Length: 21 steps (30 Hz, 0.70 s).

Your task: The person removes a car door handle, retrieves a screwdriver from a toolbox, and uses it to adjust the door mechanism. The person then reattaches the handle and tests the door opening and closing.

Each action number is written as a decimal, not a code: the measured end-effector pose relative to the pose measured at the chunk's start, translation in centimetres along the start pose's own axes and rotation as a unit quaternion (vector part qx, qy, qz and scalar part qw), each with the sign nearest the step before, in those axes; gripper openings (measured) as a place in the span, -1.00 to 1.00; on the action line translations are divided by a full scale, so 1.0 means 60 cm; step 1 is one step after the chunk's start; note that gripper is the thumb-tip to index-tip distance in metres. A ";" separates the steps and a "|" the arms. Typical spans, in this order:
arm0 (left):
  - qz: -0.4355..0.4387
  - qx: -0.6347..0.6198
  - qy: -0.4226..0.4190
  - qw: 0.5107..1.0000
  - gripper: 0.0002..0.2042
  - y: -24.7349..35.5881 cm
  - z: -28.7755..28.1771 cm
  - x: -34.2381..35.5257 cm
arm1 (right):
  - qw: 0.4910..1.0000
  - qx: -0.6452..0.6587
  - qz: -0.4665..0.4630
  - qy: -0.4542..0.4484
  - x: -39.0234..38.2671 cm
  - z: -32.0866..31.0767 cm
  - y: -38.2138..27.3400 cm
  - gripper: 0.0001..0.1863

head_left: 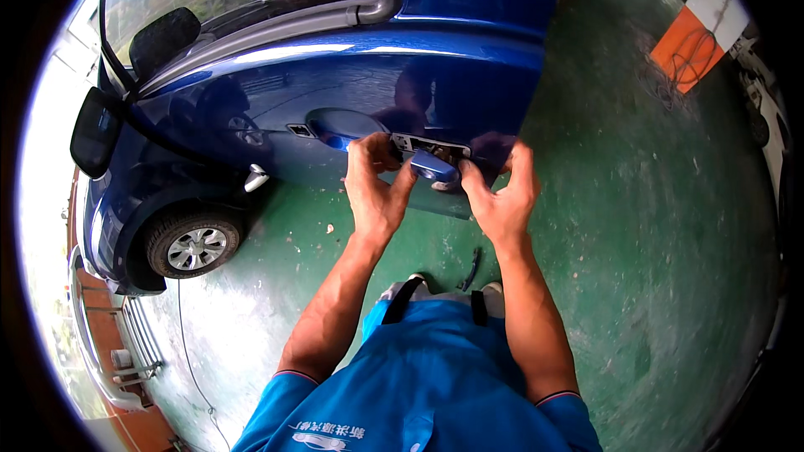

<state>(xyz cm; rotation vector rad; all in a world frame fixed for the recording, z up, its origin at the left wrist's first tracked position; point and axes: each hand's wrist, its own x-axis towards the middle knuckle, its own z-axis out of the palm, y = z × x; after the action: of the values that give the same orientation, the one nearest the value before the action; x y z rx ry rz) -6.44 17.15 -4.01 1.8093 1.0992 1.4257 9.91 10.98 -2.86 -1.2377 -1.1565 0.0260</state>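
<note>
A blue car door [335, 92] stands open in front of me, its glossy outer panel facing me. At the handle recess, a blue door-handle piece [434, 166] sits partly out of a rectangular opening [431, 146]. My left hand [375, 186] grips the left end of that handle piece, with its fingers at the recess. My right hand [499, 192] holds the piece's right end with fingertips, its other fingers spread against the panel.
The blue car's front wheel [194, 244] and black side mirror [94, 130] are at left. A thin cable [191, 360] trails over the green floor. A dark tool [472, 268] lies by my shoes. An orange-and-white pillar [699, 29] stands at far right.
</note>
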 end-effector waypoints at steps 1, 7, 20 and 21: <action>0.001 0.001 -0.001 1.000 -0.58 -0.002 0.000 0.000 | 1.000 0.002 0.003 -0.007 -0.001 -0.001 0.000 -0.50; -0.006 -0.009 -0.004 1.000 -0.56 0.000 -0.005 0.002 | 0.999 -0.024 -0.016 -0.018 0.005 -0.002 -0.003 -0.53; -0.005 -0.017 -0.015 1.000 -0.59 0.000 -0.015 0.011 | 0.996 -0.076 -0.046 0.017 0.016 0.017 -0.011 -0.63; -0.007 -0.021 -0.017 1.000 -0.61 0.001 -0.019 0.014 | 0.996 -0.075 -0.045 0.014 0.016 0.016 -0.011 -0.64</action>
<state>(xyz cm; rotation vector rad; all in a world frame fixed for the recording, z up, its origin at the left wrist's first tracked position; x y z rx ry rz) -7.44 17.80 -3.28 1.7856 1.0560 1.3952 9.35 11.94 -1.89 -1.3122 -1.2060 -0.1479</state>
